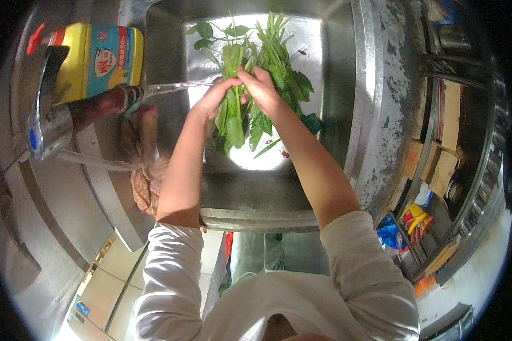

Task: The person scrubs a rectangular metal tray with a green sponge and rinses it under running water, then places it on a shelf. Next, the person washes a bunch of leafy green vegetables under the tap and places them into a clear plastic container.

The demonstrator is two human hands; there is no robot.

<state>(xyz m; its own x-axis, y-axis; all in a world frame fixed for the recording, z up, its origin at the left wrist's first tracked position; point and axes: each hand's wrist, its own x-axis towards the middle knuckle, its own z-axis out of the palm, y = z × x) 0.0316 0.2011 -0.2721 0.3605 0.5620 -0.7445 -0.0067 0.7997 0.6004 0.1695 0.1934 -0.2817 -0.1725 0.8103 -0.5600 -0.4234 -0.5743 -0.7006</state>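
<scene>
Both of my hands are over a stainless steel sink (256, 192), close together. Water from the tap (126, 98) runs sideways onto my left hand (213, 98), which is closed around a bunch of leafy greens (232, 128). My right hand (262, 89) meets it, thumb and fingers pinched on the stems of the same bunch. Part of the fingers is hidden by leaves and by the hands. A second bunch of greens (277, 51) lies in the sink beside and under my right hand, stems pointing away from me. Loose leafy sprigs (205, 32) stick out at the far left.
Left of the sink stand a yellow detergent jug (111, 59) with a red pump and the tap's lever handle (36, 119). A brownish cloth (145, 192) hangs by the left rim. A worn metal ledge (392, 85) borders the right side, with cluttered shelves (439, 170) beyond.
</scene>
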